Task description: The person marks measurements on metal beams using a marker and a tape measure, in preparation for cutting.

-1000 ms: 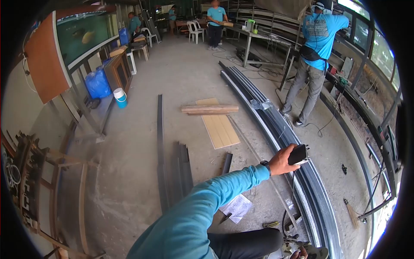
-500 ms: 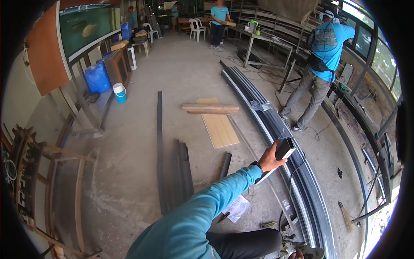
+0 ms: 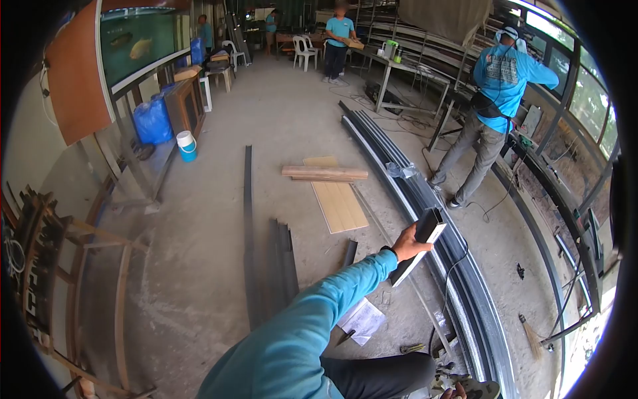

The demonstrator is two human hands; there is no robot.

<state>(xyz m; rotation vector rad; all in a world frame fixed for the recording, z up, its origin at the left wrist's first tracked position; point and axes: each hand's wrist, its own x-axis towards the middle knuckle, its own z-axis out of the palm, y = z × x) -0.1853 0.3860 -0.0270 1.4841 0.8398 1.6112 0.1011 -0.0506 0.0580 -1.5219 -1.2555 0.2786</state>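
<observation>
My left hand [image 3: 410,243] is wrapped round a short dark metal profile [image 3: 417,248] with a pale side, held tilted above the floor, left of a long bundle of metal profiles [image 3: 435,229]. At the bottom edge, part of my right hand [image 3: 456,392] shows beside a grey power tool [image 3: 480,388]; its fingers are too cut off to tell what they hold. A paper sheet with writing [image 3: 362,319] lies on the floor below my left forearm, and a short dark offcut [image 3: 349,253] lies beyond that forearm.
Dark profiles [image 3: 284,259] and wooden pieces [image 3: 325,173] lie on the floor ahead. A person in a blue shirt [image 3: 502,80] stands at the right by a long frame. Another person [image 3: 340,30] stands at the back. A wooden rack [image 3: 123,292] is at the left.
My left hand has shifted slightly left with the profile, which has turned to show more of its pale side. The person at the right has moved an arm outward.
</observation>
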